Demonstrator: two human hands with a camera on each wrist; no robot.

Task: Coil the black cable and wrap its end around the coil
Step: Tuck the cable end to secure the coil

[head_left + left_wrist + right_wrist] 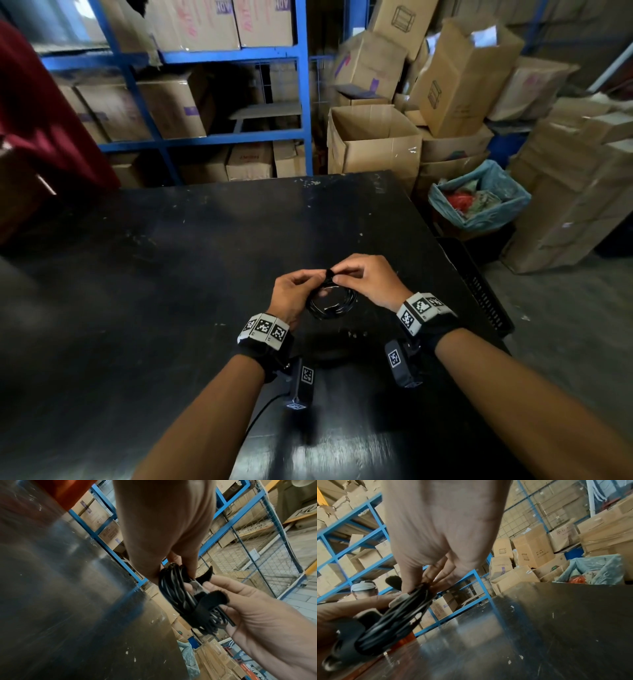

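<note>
My left hand (pixel 295 291) and right hand (pixel 367 279) both pinch the coiled black cable (pixel 331 304) above the table (pixel 171 257); fuzzy strap (pixel 210 599) round coil; fingertips largely hidden.

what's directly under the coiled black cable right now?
Under the coiled black cable, held above the surface by the left hand and right hand, lies bare scuffed black tabletop. The spot directly beneath is shadowed, not clearly visible.
</note>
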